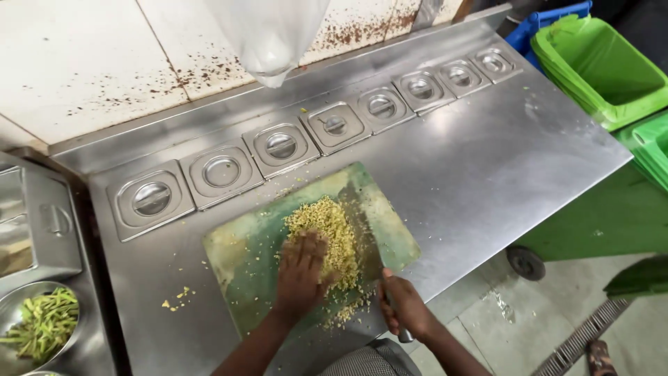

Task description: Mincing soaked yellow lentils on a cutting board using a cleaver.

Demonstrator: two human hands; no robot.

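We see the left hand (300,268) flat and open, fingers spread, pressing on the near edge of a pile of chopped yellow-green bits (327,240); it grips nothing. The pile sits mid-board on a worn green cutting board (243,261), running from the centre toward 5 o'clock, with loose crumbs spilling off the board's near edge. The right hand (407,310) is at 4 o'clock from the pile, closed around a knife handle (396,322); the knife blade (358,230) lies along the right side of the pile, pointing to 12 o'clock. The board lies on a steel counter (480,167). A few yellow scraps (177,298) lie on the counter at 9 o'clock from the board. Behind the board, at 12 o'clock, we count 8 lidded steel tubs (282,146) in a row. A clear plastic bag (268,35) hangs above them. At 8 o'clock a steel bowl of green beans (42,322) sits. At 2 o'clock stand green bins (605,69).
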